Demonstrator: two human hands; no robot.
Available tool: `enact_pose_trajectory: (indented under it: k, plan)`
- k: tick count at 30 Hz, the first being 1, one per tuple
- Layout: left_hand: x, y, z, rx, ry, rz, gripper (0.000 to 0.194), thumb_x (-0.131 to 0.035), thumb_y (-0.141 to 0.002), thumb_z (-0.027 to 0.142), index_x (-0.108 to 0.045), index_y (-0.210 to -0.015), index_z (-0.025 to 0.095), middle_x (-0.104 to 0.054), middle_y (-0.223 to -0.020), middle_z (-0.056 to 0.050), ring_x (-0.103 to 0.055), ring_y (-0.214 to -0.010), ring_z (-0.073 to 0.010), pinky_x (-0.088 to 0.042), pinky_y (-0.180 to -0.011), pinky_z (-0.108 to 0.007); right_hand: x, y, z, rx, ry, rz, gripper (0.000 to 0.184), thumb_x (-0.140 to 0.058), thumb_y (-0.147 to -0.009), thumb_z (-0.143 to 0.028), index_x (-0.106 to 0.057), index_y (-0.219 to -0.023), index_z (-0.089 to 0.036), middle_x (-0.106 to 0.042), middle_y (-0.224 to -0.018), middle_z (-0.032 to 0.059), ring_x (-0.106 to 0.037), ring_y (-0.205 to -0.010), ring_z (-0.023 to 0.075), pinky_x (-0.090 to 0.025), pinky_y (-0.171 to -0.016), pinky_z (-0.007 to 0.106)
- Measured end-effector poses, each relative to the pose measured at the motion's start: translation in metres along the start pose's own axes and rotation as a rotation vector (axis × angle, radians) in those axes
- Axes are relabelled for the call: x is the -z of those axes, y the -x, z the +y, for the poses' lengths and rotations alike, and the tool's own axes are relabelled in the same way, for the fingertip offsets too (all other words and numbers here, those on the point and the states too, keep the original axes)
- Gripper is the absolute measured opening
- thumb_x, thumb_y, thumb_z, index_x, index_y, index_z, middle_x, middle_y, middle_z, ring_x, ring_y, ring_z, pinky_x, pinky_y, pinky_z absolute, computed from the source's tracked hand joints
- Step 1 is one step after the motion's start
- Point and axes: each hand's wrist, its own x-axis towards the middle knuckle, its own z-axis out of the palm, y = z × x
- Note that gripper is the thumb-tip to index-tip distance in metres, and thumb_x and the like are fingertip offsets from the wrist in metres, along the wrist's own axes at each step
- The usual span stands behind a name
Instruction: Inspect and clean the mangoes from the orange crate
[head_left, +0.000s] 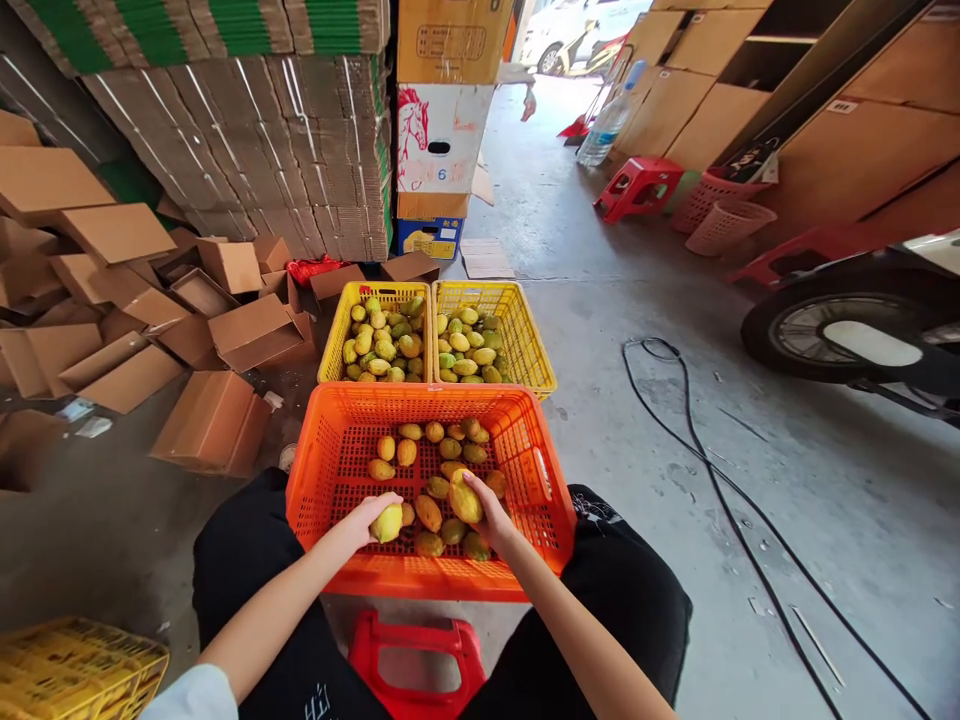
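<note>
An orange plastic crate stands between my knees with several yellow, orange and greenish oval fruits, perhaps small papayas or mangoes, on its slatted bottom. Over its left front part, my left hand is closed around a yellow oval fruit. My right hand grips a larger yellow oval fruit above the loose ones, thumb on top. An orange-toned fruit lies between the two hands. Just beyond are two yellow crates, the left one full of similar fruit and the right one partly filled.
Open cardboard boxes lie heaped at left before stacked flattened cartons. A red stool is beneath me. A black cable crosses the floor at right, near a motorbike wheel. Another person's hand shows behind the box stack.
</note>
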Motion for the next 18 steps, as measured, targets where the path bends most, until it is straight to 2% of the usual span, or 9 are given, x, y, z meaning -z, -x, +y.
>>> enact_pose_trajectory:
  k: [5,12,18]
  plan:
    - [-0.002,0.003,0.004,-0.012,-0.002,-0.026,0.029,-0.081,-0.072,0.035,-0.059,-0.080,0.018,-0.068,-0.064,-0.002,-0.067,-0.056,-0.0164,-0.057,-0.056,-0.027,-0.001,0.007,-0.001,-0.061,-0.014,0.036,0.042,-0.084,-0.060,-0.049,-0.072,-0.090,-0.023,-0.074,-0.088,0.0000,-0.066,-0.086,0.0208,-0.049,-0.065,0.025]
    - [0.000,0.004,0.000,-0.015,-0.020,-0.034,0.033,-0.082,-0.071,0.039,-0.061,-0.082,0.017,-0.068,-0.063,-0.002,-0.067,-0.056,-0.0157,-0.057,-0.056,-0.025,0.004,0.014,-0.010,-0.061,-0.078,0.112,0.035,-0.084,-0.059,-0.045,-0.073,-0.084,-0.024,-0.074,-0.083,0.0003,-0.066,-0.080,0.0199,-0.050,-0.061,0.024]
    - [-0.004,0.005,0.002,-0.020,-0.004,-0.032,0.035,-0.083,-0.069,0.040,-0.060,-0.082,0.017,-0.068,-0.065,-0.002,-0.068,-0.057,-0.0161,-0.057,-0.057,-0.026,0.015,0.014,-0.010,-0.087,-0.088,0.160,0.034,-0.083,-0.061,-0.043,-0.072,-0.086,-0.023,-0.075,-0.081,0.0006,-0.067,-0.074,0.0189,-0.052,-0.061,0.026]
